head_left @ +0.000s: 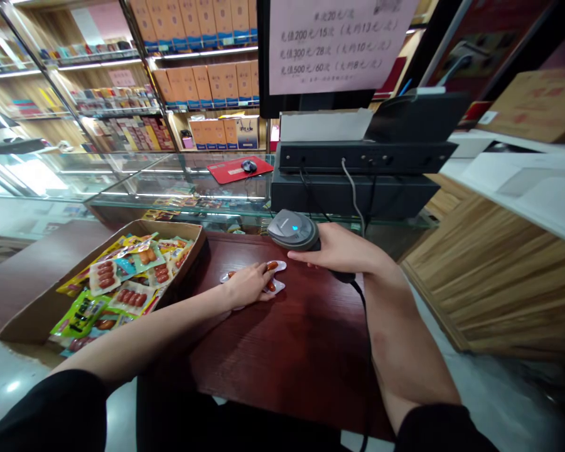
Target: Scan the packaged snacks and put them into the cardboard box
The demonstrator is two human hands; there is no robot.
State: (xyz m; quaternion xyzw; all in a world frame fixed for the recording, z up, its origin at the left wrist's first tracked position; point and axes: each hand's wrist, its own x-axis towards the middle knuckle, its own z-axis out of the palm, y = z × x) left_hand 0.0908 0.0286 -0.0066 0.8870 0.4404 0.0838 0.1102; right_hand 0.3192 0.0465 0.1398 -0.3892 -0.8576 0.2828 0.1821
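Note:
My right hand (341,248) is wrapped round a grey handheld barcode scanner (292,230), held above the table with a small blue light on its top. Its black cable hangs down past my wrist. My left hand (250,284) rests on small clear packets of sausages (277,266) on the dark red table (282,358), fingers and thumb gripping them. The hand covers much of these packets. At my left, a cardboard box (181,267) holds many packed snacks, among them sausage packets (132,296) and a green packet (79,314).
Behind the table stands a glass counter (169,182) with a red mouse pad (226,171) and mouse (249,166). A black cash drawer (348,196) sits beneath a monitor with a printed sheet (334,44). Wooden cabinets (508,276) are at right.

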